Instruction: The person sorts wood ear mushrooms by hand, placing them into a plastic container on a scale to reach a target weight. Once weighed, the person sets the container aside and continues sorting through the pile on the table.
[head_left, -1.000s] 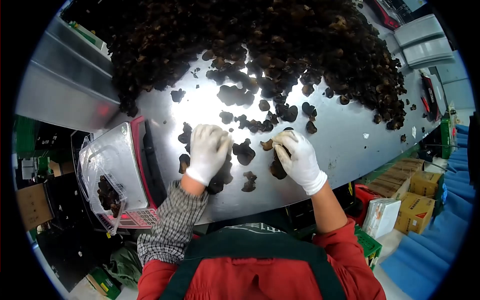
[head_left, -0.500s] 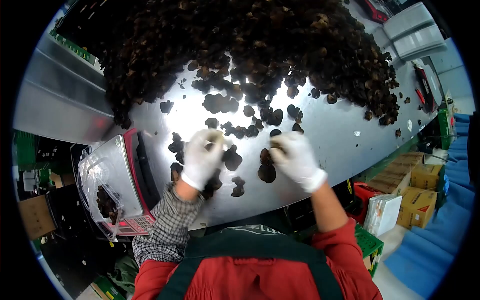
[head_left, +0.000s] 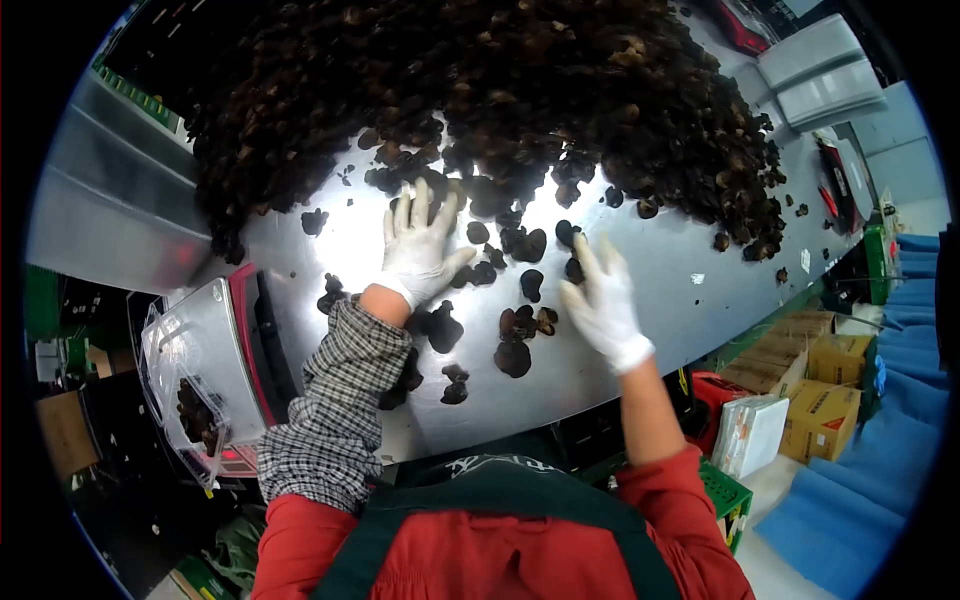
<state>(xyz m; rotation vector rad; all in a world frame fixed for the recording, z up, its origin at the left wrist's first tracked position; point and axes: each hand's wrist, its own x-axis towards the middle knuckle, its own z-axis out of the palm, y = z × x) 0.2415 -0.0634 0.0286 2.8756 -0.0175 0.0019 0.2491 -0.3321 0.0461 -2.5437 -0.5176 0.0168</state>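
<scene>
Your left arm (head_left: 335, 405) slants forward and inward, a strip of bare wrist (head_left: 386, 304) showing between checked sleeve and white glove, and your left grip (head_left: 422, 255) is palm down with fingers fanned forward and thumb stuck out to your right. Your right forearm (head_left: 651, 415), bare between red sleeve and glove, angles inward too, its right grip (head_left: 605, 305) loosely spread with fingers extended and thumb held off to the left. Your left fingertips reach farther forward than your right.
</scene>
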